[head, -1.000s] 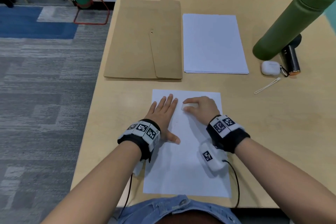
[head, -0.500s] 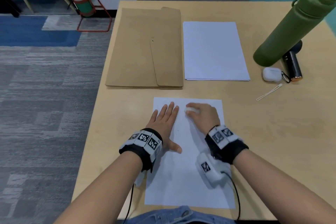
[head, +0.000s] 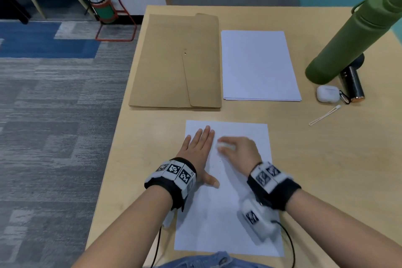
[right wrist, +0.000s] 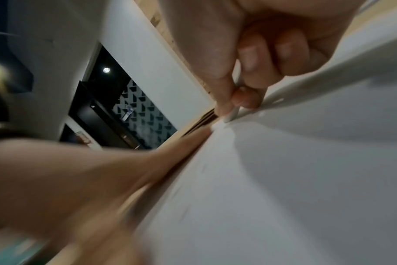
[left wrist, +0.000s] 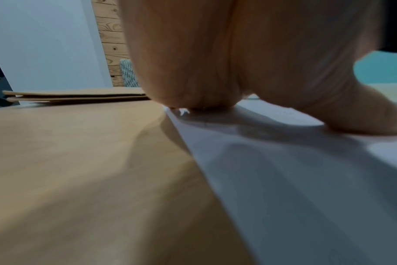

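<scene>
A single white sheet (head: pixel 228 213) lies on the wooden table (head: pixel 326 169) right in front of me. My left hand (head: pixel 199 146) lies flat on the sheet's upper left part, fingers straight and thumb spread; in the left wrist view the palm (left wrist: pixel 215 62) presses on the sheet (left wrist: pixel 306 179). My right hand (head: pixel 236 149) is curled and blurred just right of it, pinching a small white piece (head: pixel 225 146). In the right wrist view the thumb and fingers hold that white piece (right wrist: pixel 230 114) with its tip on the sheet (right wrist: pixel 283 179).
A brown envelope (head: pixel 178 65) and a stack of white paper (head: pixel 258 65) lie side by side beyond the sheet. At the right stand a green bottle (head: pixel 352 43), a black cylinder (head: pixel 353 85), a white earbud case (head: pixel 327 93) and a thin white strip (head: pixel 324 115). The table's left edge drops to carpet.
My right hand with the white piece has slid a little nearer and leftward over the sheet and is now blurred. The left hand stays flat in place.
</scene>
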Demonstrator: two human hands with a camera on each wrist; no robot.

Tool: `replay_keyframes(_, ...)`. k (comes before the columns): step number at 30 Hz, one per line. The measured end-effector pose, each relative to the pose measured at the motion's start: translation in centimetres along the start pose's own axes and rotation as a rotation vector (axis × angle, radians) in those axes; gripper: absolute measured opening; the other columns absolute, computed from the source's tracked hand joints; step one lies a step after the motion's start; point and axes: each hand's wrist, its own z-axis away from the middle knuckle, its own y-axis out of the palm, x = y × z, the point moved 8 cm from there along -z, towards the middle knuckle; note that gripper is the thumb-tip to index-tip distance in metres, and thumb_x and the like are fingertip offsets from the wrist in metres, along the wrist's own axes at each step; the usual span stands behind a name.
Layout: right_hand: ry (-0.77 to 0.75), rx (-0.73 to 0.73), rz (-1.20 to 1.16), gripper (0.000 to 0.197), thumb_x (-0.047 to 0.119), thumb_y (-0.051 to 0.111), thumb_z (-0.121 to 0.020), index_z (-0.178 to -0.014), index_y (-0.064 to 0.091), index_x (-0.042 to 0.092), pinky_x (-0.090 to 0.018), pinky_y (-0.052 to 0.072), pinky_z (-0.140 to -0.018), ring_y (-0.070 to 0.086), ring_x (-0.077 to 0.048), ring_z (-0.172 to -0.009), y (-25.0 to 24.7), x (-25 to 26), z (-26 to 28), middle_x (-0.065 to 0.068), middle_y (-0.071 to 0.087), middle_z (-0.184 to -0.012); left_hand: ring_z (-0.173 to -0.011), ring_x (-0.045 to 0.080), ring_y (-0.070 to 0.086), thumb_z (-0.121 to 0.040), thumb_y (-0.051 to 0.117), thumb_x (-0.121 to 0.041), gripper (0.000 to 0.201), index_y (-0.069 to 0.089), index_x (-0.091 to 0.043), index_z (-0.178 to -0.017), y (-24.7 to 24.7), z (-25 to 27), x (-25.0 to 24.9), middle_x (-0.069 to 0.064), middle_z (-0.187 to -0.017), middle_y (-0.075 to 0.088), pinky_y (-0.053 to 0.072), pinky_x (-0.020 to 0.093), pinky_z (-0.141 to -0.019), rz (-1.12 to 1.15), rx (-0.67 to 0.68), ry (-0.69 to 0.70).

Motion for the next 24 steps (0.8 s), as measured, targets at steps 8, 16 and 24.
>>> replay_keyframes(8,0.031,-0.086,-0.032,0.024,0.026,0.065,-0.082,-0.106,0.070,0.021,-0.017,0.033,-0.093,0.054,-0.015,-0.119,-3.3,-0.1,-2.3,0.001,0.065,-0.121,-0.140,0.017,-0.029,-0.068,0.070,-0.063,0.134,-0.032,-0.015,-0.141,-0.1,0.1,0.0,-0.001,-0.149,-0.038,-0.016,0.038,-0.113,-0.009,0.007,-0.001)
replay_keyframes(16,-0.013,0.215,0.070,0.024,0.030,0.065,-0.081,-0.104,0.070,0.029,-0.027,0.040,-0.103,0.056,-0.007,-0.115,2.8,-1.9,4.3,0.010,0.067,-0.116,-0.140,0.017,-0.029,-0.066,0.071,-0.063,0.136,-0.032,-0.015,-0.142,0.1,-0.1,-0.1,-0.001,-0.150,-0.037,-0.017,0.037,-0.112,0.010,-0.004,-0.002)
replay_keyframes(24,0.049,-0.113,-0.064,0.024,0.026,0.064,-0.083,-0.106,0.069,0.023,-0.020,0.037,-0.096,0.057,-0.015,-0.115,-2.0,-0.3,-0.8,0.002,0.067,-0.119,-0.140,0.017,-0.029,-0.068,0.071,-0.061,0.135,-0.032,-0.015,-0.141,0.0,0.0,0.0,-0.001,-0.149,-0.038,-0.016,0.037,-0.113,-0.009,-0.003,-0.012)
